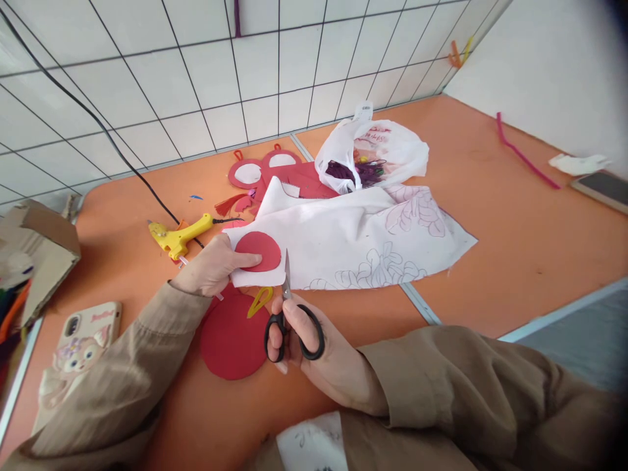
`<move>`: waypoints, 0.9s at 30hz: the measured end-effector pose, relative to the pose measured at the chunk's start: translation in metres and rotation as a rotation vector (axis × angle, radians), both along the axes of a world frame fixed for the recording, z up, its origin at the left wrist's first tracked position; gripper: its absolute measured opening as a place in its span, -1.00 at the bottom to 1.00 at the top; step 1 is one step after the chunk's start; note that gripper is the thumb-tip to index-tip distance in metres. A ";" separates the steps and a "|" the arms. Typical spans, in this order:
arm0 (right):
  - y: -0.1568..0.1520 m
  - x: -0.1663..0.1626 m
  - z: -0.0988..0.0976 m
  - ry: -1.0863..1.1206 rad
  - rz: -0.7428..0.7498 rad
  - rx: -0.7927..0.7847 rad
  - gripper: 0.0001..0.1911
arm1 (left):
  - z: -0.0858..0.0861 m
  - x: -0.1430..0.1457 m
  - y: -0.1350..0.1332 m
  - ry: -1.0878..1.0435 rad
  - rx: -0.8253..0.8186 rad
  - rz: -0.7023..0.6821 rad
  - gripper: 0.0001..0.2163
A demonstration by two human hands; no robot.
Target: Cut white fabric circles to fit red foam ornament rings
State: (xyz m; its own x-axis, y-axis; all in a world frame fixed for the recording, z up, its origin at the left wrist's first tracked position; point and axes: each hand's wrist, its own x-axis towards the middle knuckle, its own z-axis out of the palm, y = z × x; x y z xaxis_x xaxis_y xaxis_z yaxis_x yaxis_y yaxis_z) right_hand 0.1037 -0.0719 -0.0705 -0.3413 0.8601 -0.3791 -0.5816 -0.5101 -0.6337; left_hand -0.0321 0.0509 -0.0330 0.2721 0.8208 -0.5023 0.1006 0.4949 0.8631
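Observation:
My left hand [216, 263] pinches the left side of a white cloth [353, 229] together with a small red disc [267, 247] lying on it, thumb on the disc. In my right hand [314, 337] are black-handled scissors [287, 291], fingers through the loops, blades pointing away from me. The blades stand at the cloth's edge just right of the disc; whether they are cutting into it I cannot tell. Flower outlines are drawn on the cloth's right part. Below my hands lies a larger red disc [230, 343] with a yellow loop [260, 301] on it.
A yellow glue gun [181, 237] with a black cord lies left of my left hand. Behind the cloth are red ring-topped pieces [245, 173] and a white plastic bag [402, 147] with purple threads. A phone [88, 333] and cardboard box [44, 248] are at left.

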 end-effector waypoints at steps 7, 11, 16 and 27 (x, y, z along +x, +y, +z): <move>0.000 -0.001 0.002 -0.019 0.004 -0.020 -0.48 | 0.001 0.000 0.001 0.006 -0.002 0.004 -0.76; 0.000 -0.001 0.001 -0.061 0.006 0.004 -0.48 | -0.001 0.000 0.001 -0.012 0.004 0.009 -0.75; 0.000 -0.001 -0.002 -0.135 0.008 0.041 -0.48 | -0.004 -0.002 0.001 -0.030 0.023 -0.013 -0.75; 0.002 0.000 0.001 -0.217 0.032 0.025 -0.48 | -0.003 -0.003 0.003 -0.007 -0.009 -0.006 -0.73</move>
